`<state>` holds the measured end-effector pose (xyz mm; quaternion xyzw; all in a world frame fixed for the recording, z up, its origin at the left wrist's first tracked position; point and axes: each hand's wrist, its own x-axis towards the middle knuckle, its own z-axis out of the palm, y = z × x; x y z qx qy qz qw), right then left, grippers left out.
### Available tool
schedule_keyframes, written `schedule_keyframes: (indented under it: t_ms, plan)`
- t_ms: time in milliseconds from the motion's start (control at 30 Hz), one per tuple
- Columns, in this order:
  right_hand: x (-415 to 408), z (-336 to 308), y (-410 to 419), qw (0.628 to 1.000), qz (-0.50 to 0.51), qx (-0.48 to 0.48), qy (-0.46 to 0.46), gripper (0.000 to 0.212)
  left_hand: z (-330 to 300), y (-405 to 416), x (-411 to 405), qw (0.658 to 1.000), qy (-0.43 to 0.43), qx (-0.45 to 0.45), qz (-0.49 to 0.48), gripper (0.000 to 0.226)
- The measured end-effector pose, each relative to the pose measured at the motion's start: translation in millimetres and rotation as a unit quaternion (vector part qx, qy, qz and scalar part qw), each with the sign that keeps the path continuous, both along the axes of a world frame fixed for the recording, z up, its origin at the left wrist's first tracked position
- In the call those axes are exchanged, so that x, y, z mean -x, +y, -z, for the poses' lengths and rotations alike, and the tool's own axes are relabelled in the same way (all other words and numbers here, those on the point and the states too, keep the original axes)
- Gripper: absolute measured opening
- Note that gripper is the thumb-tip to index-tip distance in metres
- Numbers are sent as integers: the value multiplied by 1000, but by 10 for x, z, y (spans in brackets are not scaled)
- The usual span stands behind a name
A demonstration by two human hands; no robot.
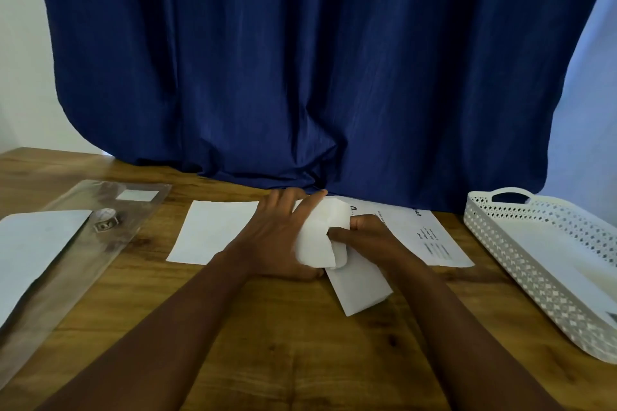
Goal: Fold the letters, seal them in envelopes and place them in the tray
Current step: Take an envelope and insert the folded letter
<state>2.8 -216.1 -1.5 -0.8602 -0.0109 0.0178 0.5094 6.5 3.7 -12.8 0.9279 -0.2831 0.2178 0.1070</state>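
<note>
1. Close together at table (pixel 300 360) centre: left hand (pixel 277 240) gripping envelope (pixel 362 290), right hand (pixel 364 237) pinching folded letter (pixel 317 237) at its mouth.
2. Just behind: blank sheet (pixel 213 230) left, printed letter (pixel 430 237) right.
3. Far right: white tray (pixel 521 260); behind everything, blue curtain (pixel 300 60).

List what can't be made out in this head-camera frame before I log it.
- Printed letter: text too small and blurred to read; the right hand covers its near-left part.
- Envelope and folded paper: both hands overlap them; whether the paper is inside is hidden.
- Left hand: its grip on the paper is unclear.
- Tray: cut off by the right edge; contents uncertain.
- Clear sleeve: glare blurs the small items on it.
</note>
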Motion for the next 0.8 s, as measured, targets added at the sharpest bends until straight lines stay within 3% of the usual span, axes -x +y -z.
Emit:
schedule_keyframes:
  t_ms: [100, 267, 467, 667, 800]
  plan:
    - [18, 96, 17, 1000, 2, -8, -14, 31, 3, -67, 24, 1000, -15, -15, 18, 133]
    - [74, 49, 31, 999, -16, -17, -47, 8, -4, -112, 30, 998, -59, -23, 28, 132]
    - [86, 25, 32, 996, -28, 15, -79, 11, -32, -113, 43, 997, -67, -8, 42, 130]
    - [71, -1, 37, 998, 5, 20, -67, 16, -74, -37, 47, 1000, 8, -13, 27, 139]
    - [70, -108, -32, 996, -16, 58, -61, 19, -93, 24, 38, 999, 14, -31, -6, 127]
